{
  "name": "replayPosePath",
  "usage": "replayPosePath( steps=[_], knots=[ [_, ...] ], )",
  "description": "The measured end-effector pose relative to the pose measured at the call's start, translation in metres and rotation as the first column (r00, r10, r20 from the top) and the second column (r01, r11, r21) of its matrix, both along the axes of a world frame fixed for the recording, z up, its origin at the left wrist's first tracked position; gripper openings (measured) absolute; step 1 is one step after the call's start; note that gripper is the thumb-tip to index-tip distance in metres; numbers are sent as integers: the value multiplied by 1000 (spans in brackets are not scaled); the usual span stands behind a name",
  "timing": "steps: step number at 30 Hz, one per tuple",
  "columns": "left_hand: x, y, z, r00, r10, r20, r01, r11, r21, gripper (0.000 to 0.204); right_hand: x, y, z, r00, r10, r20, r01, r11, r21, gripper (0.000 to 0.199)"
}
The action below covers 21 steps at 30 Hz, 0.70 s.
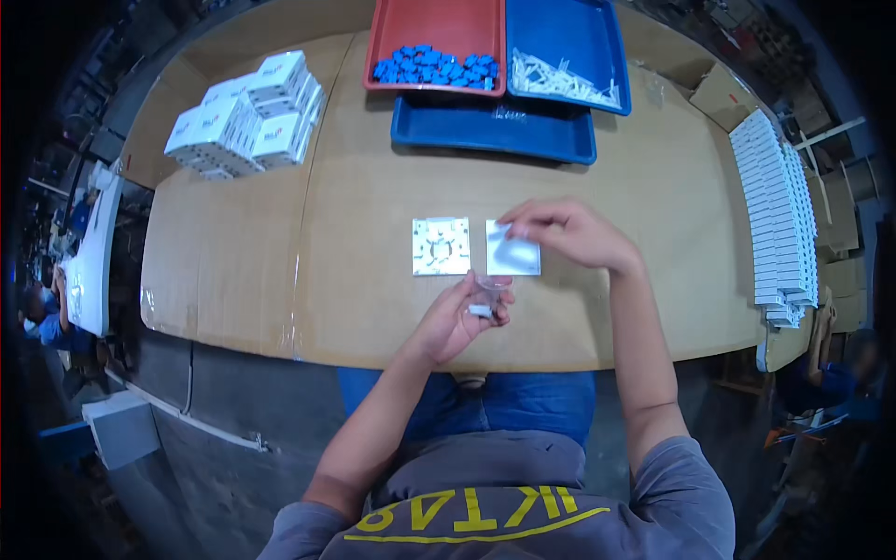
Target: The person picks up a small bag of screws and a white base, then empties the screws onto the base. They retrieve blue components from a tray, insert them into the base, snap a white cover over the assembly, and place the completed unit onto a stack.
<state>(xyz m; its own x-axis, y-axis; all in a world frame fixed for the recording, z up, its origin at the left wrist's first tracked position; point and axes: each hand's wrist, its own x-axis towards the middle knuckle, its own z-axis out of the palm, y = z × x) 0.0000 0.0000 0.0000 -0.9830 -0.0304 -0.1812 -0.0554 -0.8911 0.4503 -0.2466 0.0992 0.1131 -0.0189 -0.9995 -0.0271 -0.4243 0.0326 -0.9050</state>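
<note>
On the cardboard in front of me lies a square white frame (441, 247) with cut-outs and a recessed middle. Close to its right is a smooth white square plate (515, 257). My right hand (579, 235) is over the plate's upper edge, thumb and fingers pinched together; whether anything is between them is hidden. Below the two squares, my left hand (453, 322) is palm up with curled fingers. It holds a small clear plastic piece (492, 281), possibly a bag, and a little white part (481, 310) shows at its fingers.
A red tray (436, 23) of blue parts and a blue tray (569, 42) of white sticks stand at the back, behind a shallower blue tray (493, 140). White boxes (247, 121) are stacked back left. Rows of white pieces (773, 219) line the right edge. People work at both sides.
</note>
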Motion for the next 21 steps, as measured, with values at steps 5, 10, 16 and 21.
replayPosePath(
  steps=[5, 10, 16, 21],
  knots=[
    [-2, -2, 12, 999, 18, 35, -22, 993, 114, 54, -123, -37, 2, 757, -653, -26, 628, 737, -250, 18],
    [-3, -2, 16, 998, 15, 62, -22, 994, 108, 54, -217, -75, 6, 557, -790, -257, 699, 613, -369, 22],
    [-2, -4, 23, 999, 21, 31, -24, 993, 111, 53, -249, -91, 10, 350, -589, -729, 699, 682, -216, 24],
    [-2, -5, 19, 999, 11, 46, -14, 997, 70, 51, -249, -87, 7, 389, -629, -673, 698, 678, -229, 16]
  ],
)
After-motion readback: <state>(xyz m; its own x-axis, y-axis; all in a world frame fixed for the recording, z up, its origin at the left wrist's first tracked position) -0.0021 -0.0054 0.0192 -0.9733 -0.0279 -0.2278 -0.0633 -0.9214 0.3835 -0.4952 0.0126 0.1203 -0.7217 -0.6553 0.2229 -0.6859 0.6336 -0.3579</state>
